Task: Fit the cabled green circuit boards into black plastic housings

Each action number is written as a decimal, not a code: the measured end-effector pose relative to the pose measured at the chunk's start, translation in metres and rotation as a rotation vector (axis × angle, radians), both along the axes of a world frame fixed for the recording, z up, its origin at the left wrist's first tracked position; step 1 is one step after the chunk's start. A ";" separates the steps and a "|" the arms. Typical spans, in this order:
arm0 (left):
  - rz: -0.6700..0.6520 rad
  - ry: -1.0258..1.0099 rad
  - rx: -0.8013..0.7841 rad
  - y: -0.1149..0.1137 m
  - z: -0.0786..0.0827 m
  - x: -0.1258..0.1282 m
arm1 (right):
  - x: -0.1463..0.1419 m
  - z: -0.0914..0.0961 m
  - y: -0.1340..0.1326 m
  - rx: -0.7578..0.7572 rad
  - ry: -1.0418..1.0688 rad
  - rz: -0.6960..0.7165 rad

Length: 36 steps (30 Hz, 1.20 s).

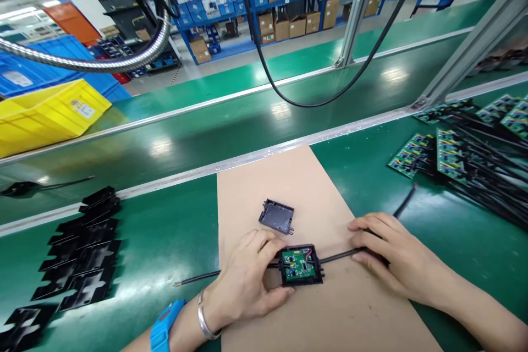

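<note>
A small black plastic case point(320, 269) lies flat on a cardboard sheet point(284, 176), with a green circuit board point(300, 265) inside it. My left hand point(249, 275) grips the left end of this case between thumb and fingers. From the case's right end runs a black cable point(339, 257), and my right hand point(391, 256) pinches it some way out. Another black cable point(198, 278) leaves on the left, passing under my left hand to bare coloured wire ends. Just beyond the case rests a loose black cover point(278, 216), hollow side up.
Black plastic shells point(88, 264) lie in rows at the left. Green circuit boards point(451, 157) with bundled black cables are piled at the right. A metal rail point(264, 154) borders the bench's far side. A yellow bin point(53, 115) stands back left; a black cable point(305, 104) loops overhead.
</note>
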<state>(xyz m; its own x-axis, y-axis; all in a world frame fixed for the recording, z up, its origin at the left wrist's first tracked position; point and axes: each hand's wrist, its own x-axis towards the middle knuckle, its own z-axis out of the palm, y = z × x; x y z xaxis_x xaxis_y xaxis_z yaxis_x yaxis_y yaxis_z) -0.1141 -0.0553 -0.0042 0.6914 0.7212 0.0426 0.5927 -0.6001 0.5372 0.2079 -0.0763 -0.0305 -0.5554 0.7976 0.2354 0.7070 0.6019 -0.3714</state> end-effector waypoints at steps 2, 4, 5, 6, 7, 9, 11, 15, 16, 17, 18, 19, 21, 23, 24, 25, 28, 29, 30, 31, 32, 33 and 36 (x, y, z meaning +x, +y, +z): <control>-0.002 -0.009 0.011 0.000 0.001 0.001 | 0.008 -0.004 0.003 0.009 0.003 0.014; 0.000 -0.012 0.017 -0.001 0.004 0.002 | 0.012 -0.005 0.006 0.002 0.007 0.034; 0.004 -0.014 0.018 -0.001 0.006 0.002 | 0.013 -0.005 0.008 -0.010 0.007 0.039; 0.009 -0.016 0.015 -0.001 0.009 0.002 | 0.015 -0.005 0.010 -0.024 0.005 0.041; 0.017 -0.019 0.012 -0.001 0.011 0.002 | 0.017 -0.004 0.012 -0.034 0.003 0.041; 0.038 -0.031 0.007 -0.001 0.016 0.002 | 0.023 -0.004 0.018 -0.033 -0.001 0.026; 0.062 -0.050 0.003 0.001 0.020 0.001 | 0.031 -0.004 0.025 -0.002 -0.004 0.011; 0.115 -0.082 0.011 0.002 0.024 -0.004 | 0.052 -0.004 0.044 0.071 -0.019 0.008; 0.129 -0.082 0.019 0.002 0.024 -0.005 | 0.057 -0.003 0.050 0.101 -0.018 0.017; 0.143 -0.081 0.033 0.002 0.024 -0.008 | 0.061 -0.002 0.058 0.141 -0.014 0.031; 0.158 -0.079 0.049 0.002 0.025 -0.010 | 0.066 0.000 0.066 0.184 -0.008 0.049; 0.172 -0.074 0.066 0.004 0.026 -0.013 | 0.069 0.004 0.077 0.225 -0.006 0.066; 0.203 -0.049 0.097 0.014 0.033 -0.021 | 0.072 0.014 0.103 0.280 -0.016 0.096; 0.240 0.019 0.141 0.036 0.044 -0.029 | 0.070 0.029 0.140 0.300 -0.047 0.102; 0.259 0.062 0.168 0.053 0.051 -0.033 | 0.067 0.038 0.161 0.303 -0.066 0.101; 0.280 0.109 0.208 0.073 0.058 -0.037 | 0.062 0.049 0.184 0.308 -0.081 0.098; 0.354 0.186 0.288 0.145 0.075 -0.045 | 0.040 0.077 0.252 0.335 -0.116 0.052; 0.388 0.210 0.307 0.167 0.078 -0.047 | 0.031 0.084 0.270 0.346 -0.126 0.020; 0.426 0.232 0.318 0.186 0.079 -0.049 | 0.022 0.089 0.285 0.362 -0.133 -0.026; 0.465 0.252 0.327 0.200 0.077 -0.051 | 0.012 0.090 0.296 0.374 -0.140 -0.077; 0.495 0.266 0.332 0.209 0.074 -0.054 | 0.002 0.090 0.302 0.382 -0.149 -0.122; 0.513 0.275 0.334 0.210 0.069 -0.057 | -0.009 0.086 0.304 0.384 -0.159 -0.155; 0.505 0.275 0.316 0.175 0.052 -0.078 | -0.043 0.067 0.282 0.349 -0.198 -0.124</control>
<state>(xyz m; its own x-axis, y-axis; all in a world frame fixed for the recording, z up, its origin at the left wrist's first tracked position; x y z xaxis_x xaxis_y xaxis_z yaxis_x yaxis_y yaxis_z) -0.1921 0.1197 0.0477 0.2868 0.9417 0.1760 0.9336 -0.3159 0.1692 0.1650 0.2060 0.0366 -0.5220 0.7522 0.4022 0.8190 0.5738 -0.0100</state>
